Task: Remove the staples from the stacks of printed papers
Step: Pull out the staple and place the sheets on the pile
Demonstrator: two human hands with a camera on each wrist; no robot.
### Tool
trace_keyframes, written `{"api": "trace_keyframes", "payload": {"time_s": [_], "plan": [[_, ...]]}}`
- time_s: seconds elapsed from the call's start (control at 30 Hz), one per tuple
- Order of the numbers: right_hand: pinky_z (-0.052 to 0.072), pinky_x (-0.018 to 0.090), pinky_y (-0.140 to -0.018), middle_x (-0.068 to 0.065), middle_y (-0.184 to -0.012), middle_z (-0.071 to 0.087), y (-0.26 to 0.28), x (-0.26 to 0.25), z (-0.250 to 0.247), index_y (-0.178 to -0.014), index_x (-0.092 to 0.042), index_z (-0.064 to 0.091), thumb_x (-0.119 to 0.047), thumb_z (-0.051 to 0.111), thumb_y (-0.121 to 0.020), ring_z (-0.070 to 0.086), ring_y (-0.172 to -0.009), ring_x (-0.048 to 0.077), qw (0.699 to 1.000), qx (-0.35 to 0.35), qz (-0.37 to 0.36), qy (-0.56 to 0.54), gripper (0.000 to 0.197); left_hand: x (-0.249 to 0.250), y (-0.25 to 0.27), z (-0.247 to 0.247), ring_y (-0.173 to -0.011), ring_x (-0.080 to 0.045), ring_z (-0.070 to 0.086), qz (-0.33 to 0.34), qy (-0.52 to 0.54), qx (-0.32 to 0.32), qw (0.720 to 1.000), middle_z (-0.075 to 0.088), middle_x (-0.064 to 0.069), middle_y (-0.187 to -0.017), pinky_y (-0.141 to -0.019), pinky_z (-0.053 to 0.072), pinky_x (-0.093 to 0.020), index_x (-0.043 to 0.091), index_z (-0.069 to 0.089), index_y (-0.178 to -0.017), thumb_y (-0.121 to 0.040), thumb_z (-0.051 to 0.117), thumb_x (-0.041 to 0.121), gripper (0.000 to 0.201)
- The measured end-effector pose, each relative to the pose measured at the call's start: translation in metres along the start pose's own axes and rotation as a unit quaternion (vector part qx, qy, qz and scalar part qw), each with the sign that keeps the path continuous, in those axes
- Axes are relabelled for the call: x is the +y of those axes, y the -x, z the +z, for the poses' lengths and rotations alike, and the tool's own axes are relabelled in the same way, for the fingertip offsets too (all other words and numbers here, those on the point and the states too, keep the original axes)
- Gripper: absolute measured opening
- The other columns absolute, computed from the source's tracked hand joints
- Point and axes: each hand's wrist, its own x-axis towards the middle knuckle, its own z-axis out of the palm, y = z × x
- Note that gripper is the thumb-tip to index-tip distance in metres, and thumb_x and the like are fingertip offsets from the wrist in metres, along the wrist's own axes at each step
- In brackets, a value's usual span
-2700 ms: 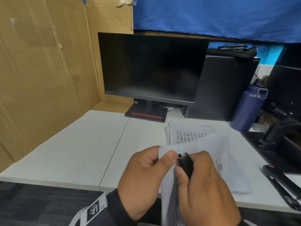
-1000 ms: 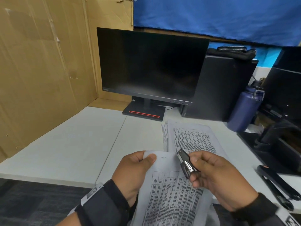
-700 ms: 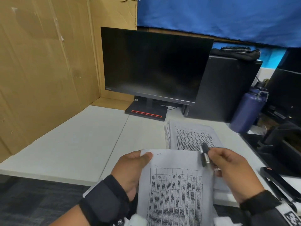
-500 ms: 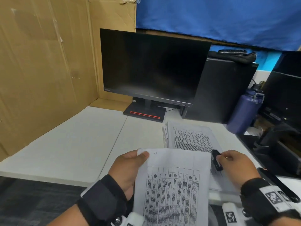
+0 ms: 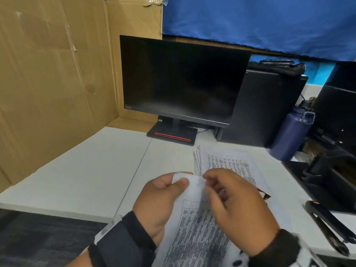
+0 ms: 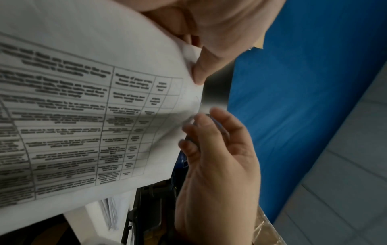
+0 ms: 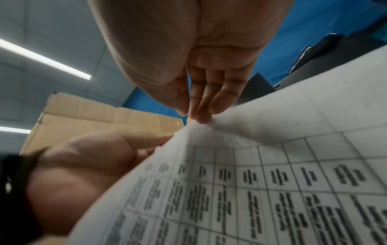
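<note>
My left hand [image 5: 179, 181] holds a stack of printed papers [image 5: 194, 228] upright in front of me, its thumb [image 6: 200, 71] pressed on the top left corner. My right hand [image 5: 210, 179] is at the same top edge, thumb and fingertips [image 7: 196, 116] closed together on the paper there. No staple can be made out. The dark staple remover [image 5: 264, 195] lies on the pile of printed papers [image 5: 229, 160] on the table, partly hidden behind my right hand.
The white table [image 5: 86, 170] has a black monitor [image 5: 183, 79] at the back and a black computer case [image 5: 265, 108] beside it. At the right stand a blue water bottle [image 5: 292, 132] and a black stapler [image 5: 327, 224]. A cardboard wall [image 5: 48, 83] closes the left.
My right hand carried the staple remover to the right, left it on the pile, and came back empty to the top edge of the held papers. The left hand kept its hold.
</note>
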Motion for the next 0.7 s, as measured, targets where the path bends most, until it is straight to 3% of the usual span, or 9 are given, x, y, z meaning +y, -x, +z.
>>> {"api": "trace_keyframes", "payload": {"time_s": [0.13, 0.2, 0.3, 0.47, 0.57, 0.7], "plan": [[0.053, 0.029, -0.064, -0.017, -0.087, 0.056, 0.000, 0.002, 0.007, -0.099, -0.030, 0.061, -0.025, 0.061, -0.091, 0.056, -0.075, 0.004, 0.998, 0.017, -0.043, 0.034, 0.009, 0.004, 0.006, 0.004, -0.092, -0.039, 0.073, 0.037, -0.011, -0.010, 0.999, 0.076, -0.028, -0.100, -0.095, 0.055, -0.056, 0.009, 0.081, -0.099, -0.098, 0.061, 0.006, 0.021], [0.052, 0.029, -0.063, -0.017, -0.085, 0.056, 0.001, 0.001, 0.008, -0.095, -0.030, 0.061, -0.031, 0.057, -0.092, 0.056, -0.074, 0.005, 0.997, 0.022, -0.057, 0.043, 0.005, 0.006, 0.007, 0.004, -0.087, -0.038, 0.071, 0.037, -0.001, -0.016, 0.999, 0.075, -0.031, -0.099, -0.092, 0.054, -0.055, 0.008, 0.081, -0.098, -0.097, 0.061, 0.003, 0.021], [0.051, 0.029, -0.061, -0.017, -0.083, 0.056, 0.001, -0.001, 0.009, -0.091, -0.031, 0.060, -0.035, 0.052, -0.092, 0.055, -0.071, 0.004, 0.997, 0.035, -0.047, 0.043, 0.008, 0.006, 0.007, 0.005, -0.081, -0.033, 0.072, 0.035, -0.010, -0.020, 0.999, 0.077, -0.025, -0.091, -0.088, 0.057, -0.051, 0.012, 0.082, -0.093, -0.097, 0.061, 0.002, 0.024], [0.047, 0.025, -0.060, -0.017, -0.074, 0.055, 0.000, -0.007, 0.012, -0.082, -0.031, 0.057, -0.036, 0.054, -0.093, 0.055, -0.069, 0.005, 0.999, 0.045, -0.012, 0.007, 0.012, 0.004, 0.010, 0.007, -0.088, -0.035, 0.073, 0.067, -0.062, -0.013, 0.996, 0.080, -0.017, -0.092, -0.097, 0.055, -0.062, 0.022, 0.083, -0.094, -0.097, 0.064, 0.006, 0.025], [0.046, 0.025, -0.060, -0.010, -0.067, 0.058, -0.002, -0.008, 0.015, -0.077, -0.030, 0.055, -0.036, 0.056, -0.092, 0.059, -0.069, 0.009, 0.997, 0.043, 0.045, -0.053, 0.017, 0.004, 0.010, 0.007, -0.088, -0.034, 0.074, 0.071, -0.069, -0.013, 0.995, 0.080, -0.016, -0.093, -0.097, 0.055, -0.062, 0.022, 0.083, -0.093, -0.097, 0.064, 0.006, 0.025], [0.041, 0.027, -0.056, -0.011, -0.066, 0.051, -0.001, -0.011, 0.024, -0.077, -0.029, 0.049, -0.038, 0.048, -0.093, 0.052, -0.067, 0.009, 0.997, 0.062, 0.048, -0.026, 0.018, 0.004, 0.010, 0.007, -0.092, -0.037, 0.075, 0.078, -0.092, 0.003, 0.993, 0.081, -0.013, -0.094, -0.096, 0.056, -0.061, 0.027, 0.083, -0.093, -0.097, 0.066, 0.008, 0.026]]}}
